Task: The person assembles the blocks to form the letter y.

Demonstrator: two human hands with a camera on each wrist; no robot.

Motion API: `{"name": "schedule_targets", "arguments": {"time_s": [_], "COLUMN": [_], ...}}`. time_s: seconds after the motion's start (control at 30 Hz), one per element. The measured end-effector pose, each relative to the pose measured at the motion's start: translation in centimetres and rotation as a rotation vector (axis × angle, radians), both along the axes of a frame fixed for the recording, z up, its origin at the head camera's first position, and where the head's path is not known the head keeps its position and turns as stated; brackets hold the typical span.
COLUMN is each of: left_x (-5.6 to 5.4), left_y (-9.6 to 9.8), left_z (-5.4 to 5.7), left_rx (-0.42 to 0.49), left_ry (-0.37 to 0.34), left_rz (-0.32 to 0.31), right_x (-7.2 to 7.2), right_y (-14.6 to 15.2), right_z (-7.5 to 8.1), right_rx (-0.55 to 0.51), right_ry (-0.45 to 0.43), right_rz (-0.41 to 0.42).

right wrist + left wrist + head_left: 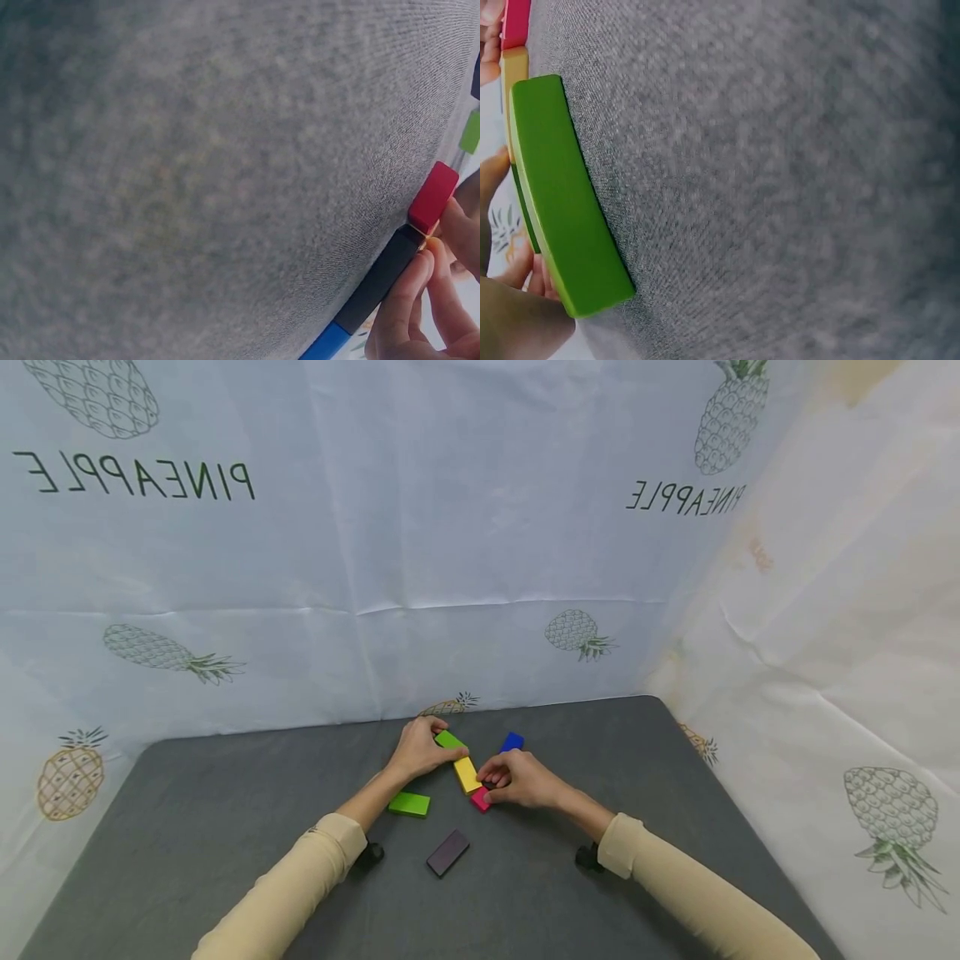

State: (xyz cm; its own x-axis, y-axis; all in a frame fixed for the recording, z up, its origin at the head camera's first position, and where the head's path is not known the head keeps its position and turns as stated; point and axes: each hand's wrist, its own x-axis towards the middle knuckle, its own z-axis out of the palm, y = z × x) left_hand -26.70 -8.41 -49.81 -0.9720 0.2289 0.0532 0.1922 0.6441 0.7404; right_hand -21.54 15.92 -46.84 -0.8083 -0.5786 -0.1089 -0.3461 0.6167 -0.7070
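My left hand (423,748) grips a green block (450,740), its thumb where that block meets a yellow block (466,775) and its fingers at the far end. A red block (480,800) continues the row at the near end. My right hand (528,779) pinches the red block, thumb against its side, with other fingertips at the corner by the yellow and black blocks. In the right wrist view the black block (379,277) runs from the red one to a blue block (326,343). The right fingers partly hide the black block in the head view.
A second green block (409,804) lies beside the left forearm, and a dark block (448,853) lies nearer on the grey tabletop (525,893). A pineapple-print cloth (480,543) hangs behind and to the right.
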Motion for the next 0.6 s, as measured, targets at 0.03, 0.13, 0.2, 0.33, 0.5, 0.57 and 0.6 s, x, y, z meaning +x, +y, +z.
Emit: {"name": "schedule_targets", "arguments": {"time_s": [0.03, 0.13, 0.2, 0.33, 0.5, 0.57, 0.6], "left_x": [0.00, 0.04, 0.03, -0.01, -0.02, -0.08, -0.13], "left_y": [0.03, -0.01, -0.08, -0.24, -0.60, -0.74, -0.82], "left_z": [-0.04, -0.02, -0.03, -0.02, 0.10, 0.07, 0.05], "left_rx": [0.001, 0.005, 0.007, 0.019, 0.028, 0.023, 0.023], "left_ry": [0.005, 0.012, 0.021, 0.029, 0.018, 0.024, 0.024], "left_rz": [0.004, 0.006, -0.006, -0.037, -0.075, -0.093, -0.102], "right_x": [-0.02, -0.02, 0.00, 0.04, 0.06, 0.06, 0.05], "right_y": [0.01, 0.01, 0.00, -0.01, 0.00, 0.00, -0.03], "right_z": [-0.05, -0.15, -0.15, -0.11, 0.01, 0.05, 0.04], "right_rx": [0.000, 0.000, -0.002, -0.010, -0.011, -0.008, -0.007], "right_ry": [0.000, 0.001, 0.000, -0.010, -0.007, -0.002, -0.002], "right_rz": [-0.001, -0.001, 0.000, -0.003, 0.003, 0.004, 0.001]}}
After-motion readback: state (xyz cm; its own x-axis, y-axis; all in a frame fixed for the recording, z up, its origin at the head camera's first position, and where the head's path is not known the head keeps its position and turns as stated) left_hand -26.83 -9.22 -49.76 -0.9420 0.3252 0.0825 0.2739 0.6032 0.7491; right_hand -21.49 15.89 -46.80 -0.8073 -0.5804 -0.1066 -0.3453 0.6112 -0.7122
